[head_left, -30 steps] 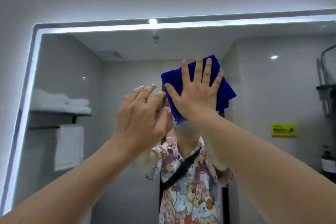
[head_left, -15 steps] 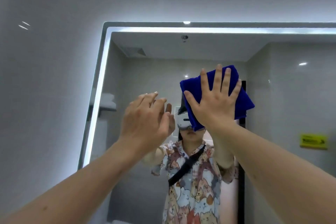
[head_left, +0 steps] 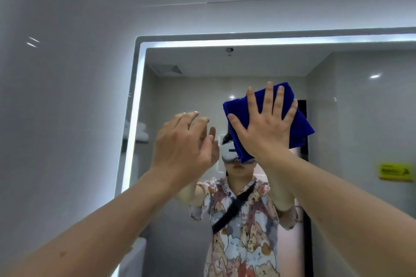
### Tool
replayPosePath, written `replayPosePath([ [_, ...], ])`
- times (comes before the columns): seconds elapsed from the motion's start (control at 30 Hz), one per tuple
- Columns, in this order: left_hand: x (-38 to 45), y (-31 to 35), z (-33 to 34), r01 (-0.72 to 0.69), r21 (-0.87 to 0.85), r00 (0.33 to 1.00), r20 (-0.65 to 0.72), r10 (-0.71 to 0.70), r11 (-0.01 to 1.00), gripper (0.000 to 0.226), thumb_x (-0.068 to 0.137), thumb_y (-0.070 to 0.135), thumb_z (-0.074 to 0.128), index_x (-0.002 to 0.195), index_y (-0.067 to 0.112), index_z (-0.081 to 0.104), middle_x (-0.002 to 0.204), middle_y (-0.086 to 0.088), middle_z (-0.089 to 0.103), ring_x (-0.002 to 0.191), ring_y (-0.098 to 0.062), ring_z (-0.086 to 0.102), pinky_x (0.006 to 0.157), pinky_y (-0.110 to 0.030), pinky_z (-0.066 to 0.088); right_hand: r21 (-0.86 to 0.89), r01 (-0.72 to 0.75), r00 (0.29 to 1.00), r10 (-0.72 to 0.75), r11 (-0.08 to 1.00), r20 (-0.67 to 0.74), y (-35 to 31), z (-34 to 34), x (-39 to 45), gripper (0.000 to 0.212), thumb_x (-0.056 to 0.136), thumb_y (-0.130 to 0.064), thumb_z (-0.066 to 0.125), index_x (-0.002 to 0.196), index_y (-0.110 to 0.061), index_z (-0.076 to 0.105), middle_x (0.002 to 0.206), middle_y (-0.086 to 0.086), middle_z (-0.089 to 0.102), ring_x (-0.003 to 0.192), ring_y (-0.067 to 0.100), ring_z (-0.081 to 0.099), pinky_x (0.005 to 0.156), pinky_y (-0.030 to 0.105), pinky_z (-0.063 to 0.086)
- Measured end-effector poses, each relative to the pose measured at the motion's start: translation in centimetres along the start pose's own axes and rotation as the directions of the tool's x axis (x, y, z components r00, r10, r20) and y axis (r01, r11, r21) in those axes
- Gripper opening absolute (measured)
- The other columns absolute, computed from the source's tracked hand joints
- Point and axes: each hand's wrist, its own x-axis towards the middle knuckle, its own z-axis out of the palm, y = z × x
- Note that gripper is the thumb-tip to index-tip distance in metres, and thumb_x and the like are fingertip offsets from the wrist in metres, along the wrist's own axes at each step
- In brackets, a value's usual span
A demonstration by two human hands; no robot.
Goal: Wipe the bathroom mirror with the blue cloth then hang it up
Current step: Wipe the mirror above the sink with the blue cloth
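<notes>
The folded blue cloth [head_left: 299,123] lies flat against the bathroom mirror [head_left: 351,105], a little right of the middle of the view. My right hand [head_left: 265,126] presses it to the glass with straight, spread fingers. My left hand [head_left: 182,144] is raised just left of the cloth, fingers loosely bent and holding nothing, close to the glass; I cannot tell if it touches. The mirror reflects a person in a patterned shirt with both arms raised.
A lit strip [head_left: 132,119] frames the mirror's left and top edges. Grey tiled wall [head_left: 63,96] fills the left and top. In the reflection are a yellow sign [head_left: 395,171] at right and folded white towels [head_left: 141,132] on a shelf at left.
The view has swung left, so the mirror's left edge now sits nearer the middle. My right hand and the cloth sit farther from that lit edge than before. My left hand stays beside them.
</notes>
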Motion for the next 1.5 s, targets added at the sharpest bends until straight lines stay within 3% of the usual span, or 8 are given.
replayPosePath([
  [0.3,-1.3,-11.1,-1.9,-0.069,-0.017,0.992,-0.106,0.066,0.997,0.039,0.086,0.034,0.060,0.118,0.014,0.070,0.123,-0.007,0.071,0.117,-0.028,0.065,0.098,-0.042,0.051,0.017,0.071,0.997,-0.071,0.997,-0.005,-13.4,1.2,-0.1,0.084,0.097,-0.077,0.012,0.164,-0.027,0.009,0.172,0.016,0.000,0.158,0.039,-0.007,0.122,0.067,-0.001],
  [0.6,-0.2,-21.6,-3.9,-0.080,0.013,0.988,-0.129,0.082,0.997,0.042,0.087,0.037,0.060,0.122,0.016,0.070,0.127,-0.010,0.071,0.115,-0.034,0.067,0.096,-0.049,0.052,0.017,0.073,0.997,-0.074,0.997,0.010,-24.9,2.1,2.6,0.083,0.098,-0.077,0.012,0.164,-0.027,0.009,0.172,0.015,-0.002,0.158,0.038,-0.008,0.122,0.066,-0.003],
  [1.0,3.2,-22.5,-3.2,-0.125,-0.080,0.960,-0.262,0.100,0.989,0.040,0.089,0.031,0.056,0.123,0.014,0.068,0.123,-0.009,0.071,0.112,-0.030,0.065,0.093,-0.043,0.053,0.056,0.077,0.997,-0.075,0.995,-0.034,-28.6,1.0,11.7,0.083,0.096,-0.077,0.014,0.164,-0.031,0.008,0.172,0.014,-0.003,0.158,0.036,-0.011,0.123,0.064,-0.006],
  [1.13,3.4,-22.5,-2.9,-0.125,-0.061,0.963,-0.249,0.106,0.990,0.046,0.091,0.037,0.047,0.125,0.013,0.068,0.125,-0.010,0.070,0.114,-0.031,0.065,0.094,-0.046,0.053,0.089,0.045,0.998,-0.040,0.995,-0.056,-28.8,0.5,14.7,0.080,0.096,-0.076,0.015,0.163,-0.032,0.012,0.172,0.013,-0.001,0.158,0.036,-0.010,0.123,0.064,-0.005],
  [1.33,3.3,-22.3,-2.5,-0.131,-0.013,0.964,-0.237,0.124,0.991,0.040,0.089,0.033,0.057,0.122,0.015,0.069,0.125,-0.011,0.070,0.112,-0.033,0.066,0.093,-0.048,0.054,0.140,-0.007,0.997,0.018,0.990,-0.075,-27.6,0.0,17.3,0.079,0.097,-0.075,0.015,0.163,-0.032,0.013,0.172,0.012,0.002,0.158,0.036,-0.009,0.122,0.064,-0.006],
  [1.5,3.5,-20.5,-2.4,-0.148,0.001,0.963,-0.229,0.144,0.989,0.048,0.089,0.039,0.047,0.122,0.013,0.070,0.124,-0.011,0.071,0.112,-0.033,0.067,0.091,-0.046,0.055,0.128,-0.032,0.994,0.044,0.991,-0.095,-24.5,-0.2,17.0,0.080,0.097,-0.075,0.011,0.164,-0.031,0.011,0.173,0.011,0.002,0.158,0.036,-0.007,0.123,0.064,-0.005],
])
